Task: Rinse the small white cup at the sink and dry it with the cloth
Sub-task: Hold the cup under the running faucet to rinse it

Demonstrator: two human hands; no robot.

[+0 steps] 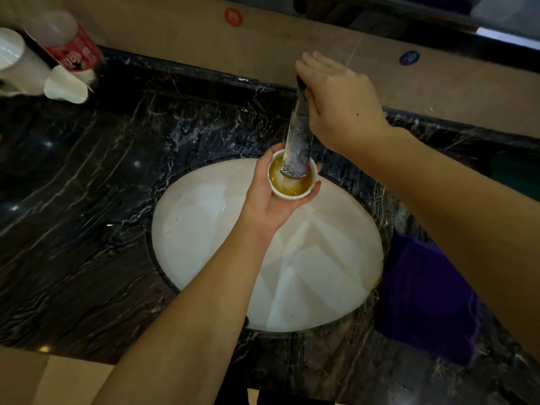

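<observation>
My left hand holds the small white cup upright over the white sink basin, directly under the chrome tap spout. The cup holds yellowish-brown liquid. My right hand rests on the tap's handle at the back of the sink, fingers wrapped over it. A purple cloth lies on the dark marble counter to the right of the basin, partly hidden by my right forearm.
At the back left of the black marble counter stand a white cup, a plastic bottle with a red label and a tipped paper cup. A red sticker and a blue sticker mark the wall.
</observation>
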